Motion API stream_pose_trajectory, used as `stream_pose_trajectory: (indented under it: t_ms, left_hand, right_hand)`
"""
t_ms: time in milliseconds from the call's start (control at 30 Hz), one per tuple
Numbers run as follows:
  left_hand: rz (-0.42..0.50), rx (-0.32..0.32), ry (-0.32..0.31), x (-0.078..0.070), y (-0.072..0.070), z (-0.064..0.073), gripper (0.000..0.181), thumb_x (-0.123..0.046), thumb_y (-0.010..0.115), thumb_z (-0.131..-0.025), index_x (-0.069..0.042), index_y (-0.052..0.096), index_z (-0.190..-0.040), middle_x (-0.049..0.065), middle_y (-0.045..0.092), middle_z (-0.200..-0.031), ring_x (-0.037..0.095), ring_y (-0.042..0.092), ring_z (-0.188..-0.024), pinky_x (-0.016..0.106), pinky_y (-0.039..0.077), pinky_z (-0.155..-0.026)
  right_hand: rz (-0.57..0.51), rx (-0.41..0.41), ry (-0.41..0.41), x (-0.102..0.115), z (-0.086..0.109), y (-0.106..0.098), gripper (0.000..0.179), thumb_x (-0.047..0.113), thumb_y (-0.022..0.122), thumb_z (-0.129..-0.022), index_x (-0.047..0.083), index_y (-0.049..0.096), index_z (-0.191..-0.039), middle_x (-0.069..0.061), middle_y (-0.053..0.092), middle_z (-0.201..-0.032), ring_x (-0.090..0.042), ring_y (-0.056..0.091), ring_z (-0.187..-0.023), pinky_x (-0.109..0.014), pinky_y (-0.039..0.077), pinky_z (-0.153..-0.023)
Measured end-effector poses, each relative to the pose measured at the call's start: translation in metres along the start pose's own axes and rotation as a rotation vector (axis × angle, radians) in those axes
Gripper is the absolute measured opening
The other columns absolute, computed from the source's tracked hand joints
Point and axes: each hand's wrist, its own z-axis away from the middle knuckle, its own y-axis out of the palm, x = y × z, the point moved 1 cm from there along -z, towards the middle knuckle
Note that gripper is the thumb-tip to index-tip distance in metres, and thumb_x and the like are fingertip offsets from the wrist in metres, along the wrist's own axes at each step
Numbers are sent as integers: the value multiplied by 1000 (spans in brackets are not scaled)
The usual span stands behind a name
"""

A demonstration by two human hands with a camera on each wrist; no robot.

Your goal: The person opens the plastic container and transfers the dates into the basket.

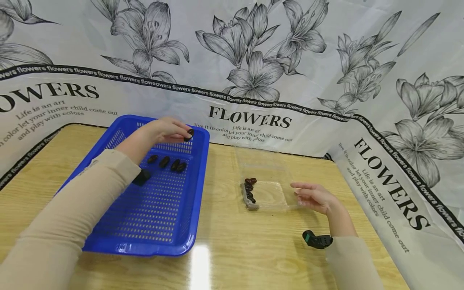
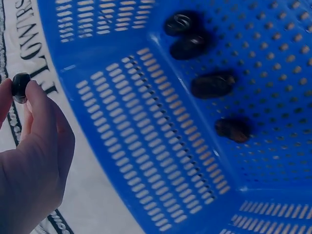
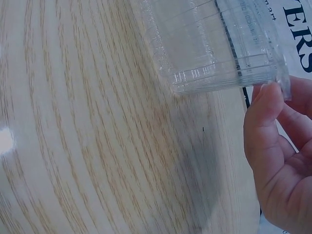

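My left hand (image 1: 168,129) pinches a dark brown date (image 1: 189,135) between thumb and fingertips, above the far side of the blue basket (image 1: 201,181). The left wrist view shows that date (image 2: 20,87) held beyond the basket rim. Several more dates (image 2: 213,85) lie spaced in a row on the basket floor. To the right, a clear plastic box (image 1: 277,208) stands on the table with its lid raised. Dates (image 1: 249,187) line its left side. In the right wrist view, my right hand (image 3: 282,151) pinches the edge of the box (image 3: 219,73) between thumb and fingers.
A wooden table (image 1: 232,249) carries the basket and the box. Behind and to the right hangs a white cloth (image 1: 203,100) with flower prints. Black wrist devices (image 1: 317,240) sit at my sleeves.
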Motion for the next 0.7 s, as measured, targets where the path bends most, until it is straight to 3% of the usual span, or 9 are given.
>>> stream_pose_trajectory:
  t_ms: [100, 233, 300, 400, 533, 700]
  left_hand:
    - [-10, -43, -9, 10, -10, -2, 52, 3, 60, -87, 7, 41, -135, -3, 60, -81, 4, 60, -68, 21, 51, -77]
    - [-13, -93, -34, 21, -21, -5, 53, 0, 61, -88, 5, 41, -136, 6, 56, -107, 3, 58, -70, 28, 47, -90]
    - [-21, -103, -40, 27, -25, -5, 53, -1, 61, -88, 5, 40, -137, 8, 53, -112, 2, 58, -70, 31, 44, -95]
    - [-16, -112, -48, 35, -32, -7, 54, -1, 61, -88, 6, 39, -137, 2, 59, -98, 2, 59, -68, 29, 46, -91]
    - [32, -125, -50, 47, -41, -8, 53, 2, 60, -87, 8, 39, -135, -7, 60, -71, 2, 60, -64, 22, 52, -76]
    - [98, -127, -84, 62, -45, -9, 48, 2, 57, -89, 7, 41, -134, -8, 60, -65, 2, 60, -61, 18, 52, -69]
  right_hand:
    - [-10, 10, 1, 0, 0, -1, 28, -2, 47, -95, 15, 69, -100, -6, 61, -87, -13, 61, -68, -21, 52, -62]
    - [-22, 3, 0, 1, -1, -2, 29, -2, 47, -94, 17, 69, -98, -5, 62, -85, -12, 62, -67, -21, 52, -61]
    - [-25, -1, 3, 1, -1, -3, 29, -1, 48, -94, 17, 69, -97, -5, 62, -85, -12, 62, -67, -22, 52, -60]
    - [-27, -2, 6, 1, -2, -2, 28, -1, 48, -94, 17, 69, -98, -6, 61, -85, -13, 62, -67, -22, 52, -60]
    - [-24, -1, 6, 0, -2, -2, 29, -1, 48, -95, 17, 70, -98, -6, 61, -85, -12, 62, -66, -21, 52, -59]
    - [-13, 7, 4, -2, -1, -2, 27, -1, 49, -94, 15, 69, -100, -5, 61, -85, -11, 61, -66, -20, 52, -60]
